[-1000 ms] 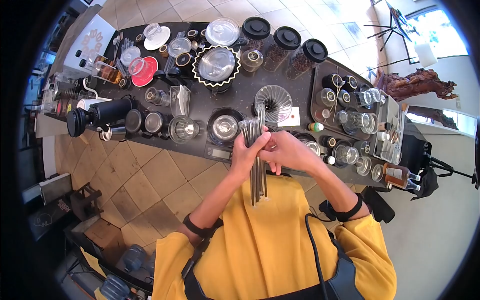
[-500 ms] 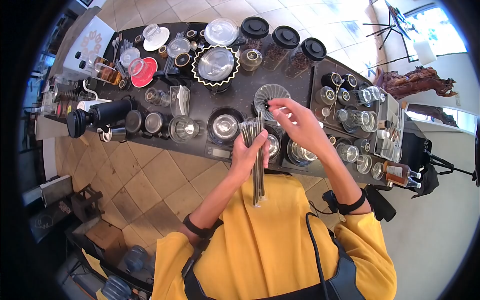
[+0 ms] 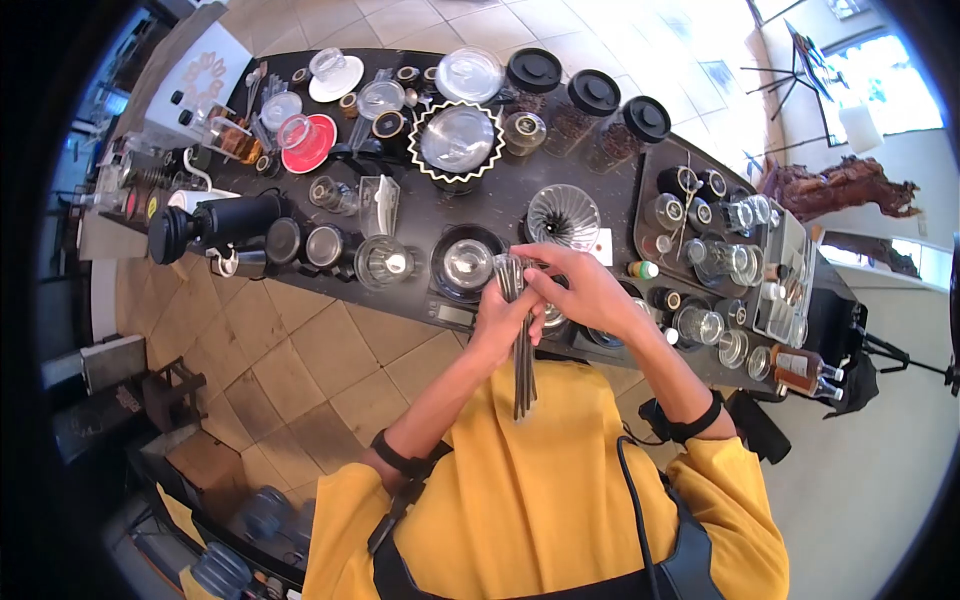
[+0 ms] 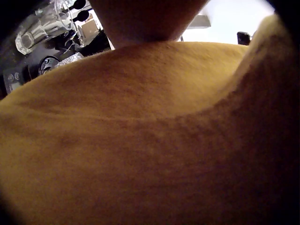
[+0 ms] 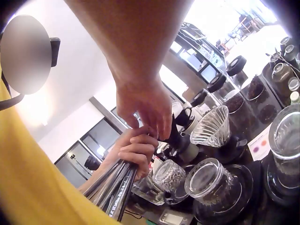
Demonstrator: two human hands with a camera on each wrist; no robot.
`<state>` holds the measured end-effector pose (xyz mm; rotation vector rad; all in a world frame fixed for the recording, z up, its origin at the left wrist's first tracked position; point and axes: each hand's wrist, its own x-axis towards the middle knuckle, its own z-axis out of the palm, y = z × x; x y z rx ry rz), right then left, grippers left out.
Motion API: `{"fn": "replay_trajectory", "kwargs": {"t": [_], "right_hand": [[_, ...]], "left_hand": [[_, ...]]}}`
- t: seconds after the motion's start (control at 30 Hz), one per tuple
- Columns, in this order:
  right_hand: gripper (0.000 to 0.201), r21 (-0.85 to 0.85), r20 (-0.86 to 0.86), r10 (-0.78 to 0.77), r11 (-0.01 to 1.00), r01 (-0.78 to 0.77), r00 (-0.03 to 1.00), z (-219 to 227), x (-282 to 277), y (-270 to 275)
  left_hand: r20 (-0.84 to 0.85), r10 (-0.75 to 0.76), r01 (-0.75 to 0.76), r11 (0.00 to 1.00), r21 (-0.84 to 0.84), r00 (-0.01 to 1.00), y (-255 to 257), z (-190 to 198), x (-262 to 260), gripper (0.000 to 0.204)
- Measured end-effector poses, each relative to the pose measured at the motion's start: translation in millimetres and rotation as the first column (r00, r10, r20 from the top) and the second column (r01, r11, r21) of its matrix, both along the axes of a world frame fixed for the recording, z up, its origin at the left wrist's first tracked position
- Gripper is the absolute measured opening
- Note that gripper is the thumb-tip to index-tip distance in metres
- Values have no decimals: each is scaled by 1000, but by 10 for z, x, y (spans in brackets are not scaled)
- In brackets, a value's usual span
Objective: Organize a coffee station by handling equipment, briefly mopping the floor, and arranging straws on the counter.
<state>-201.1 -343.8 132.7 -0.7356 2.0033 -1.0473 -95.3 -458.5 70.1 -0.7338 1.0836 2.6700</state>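
Note:
A bundle of long, thin dark straw-like sticks [image 3: 524, 365] with clear, shiny top ends hangs upright in front of the yellow shirt. My left hand [image 3: 496, 322] grips it near the top, fingers wrapped round it. At the upper ends, my right hand [image 3: 585, 290] has its thumb and index finger on either side of the sticks. In the right wrist view, the right hand [image 5: 145, 105] reaches down against the left hand [image 5: 138, 152], below which the sticks [image 5: 112, 187] fan out. The left wrist view shows mostly the shirt [image 4: 131, 122].
Just beyond the hands stand a ribbed glass dripper [image 3: 563, 217] and a glass in a dark bowl [image 3: 468, 262] on a scale [image 3: 455, 314]. Black-lidded bean jars [image 3: 592, 92] line the far edge. A tray [image 3: 650, 180] of glassware lies right, a fluted glass [image 3: 384, 262] left.
The right hand reached up and away from the bundle toward the dripper, then came back to its top ends. One stick that stood above the others no longer sticks up. The head view shifted slightly.

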Motion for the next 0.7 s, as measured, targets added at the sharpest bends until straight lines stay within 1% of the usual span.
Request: {"fn": "replay_trajectory", "kwargs": {"t": [0.07,0.1,0.13,0.17,0.2,0.23,0.27,0.3,0.33,0.37,0.4,0.47,0.53,0.6,0.7], "right_hand": [[41,-52,39,-30,998,32,999,-50,22,-4],[48,-98,6,-35,995,35,999,-98,42,-6],[48,-103,6,-20,994,21,1000,-115,65,-14],[52,-135,39,-80,987,85,996,-124,92,-17],[56,-163,73,-142,975,153,987,-138,120,-19],[59,-218,223,-141,957,190,965,-176,141,-24],[59,-219,221,-134,958,183,966,-216,151,-6],[57,-202,257,-75,971,130,963,-260,154,27],[54,-187,293,-17,979,75,956,-307,166,49],[54,-195,375,17,979,61,927,-350,196,45],[54,-195,373,21,979,56,928,-352,210,72],[56,-63,366,169,986,-157,915,-199,234,31],[57,-38,351,187,982,-185,918,-196,270,9],[57,1,338,220,972,-234,915,-196,293,-6],[56,-19,354,234,970,-243,906,-218,307,-32]], "left_hand": [[8,6,-5,1000,-9,1000,-38,-6,-4,22],[-6,17,-17,1000,16,1000,-61,0,-11,23],[-21,30,-29,999,40,999,-92,7,-17,23],[-60,61,-60,998,11,996,-139,18,-36,24],[-61,70,-69,998,9,996,-193,35,-68,24],[-75,129,-130,991,-11,989,-257,57,-106,23],[-92,185,-188,982,-27,978,-314,76,-145,23],[-89,230,-233,972,-27,969,-369,87,-176,22],[-91,235,-238,971,-26,968,-416,102,-200,22],[-120,289,-295,955,-36,950,-457,120,-220,23],[-149,342,-352,935,-44,928,-488,136,-236,24],[-156,369,-383,922,-65,916,-526,157,-259,25],[-170,397,-416,905,-95,902,-566,176,-272,24],[-185,400,-421,903,-90,898,-580,193,-270,24],[-179,415,-436,895,-95,892,-581,196,-252,24]]}}
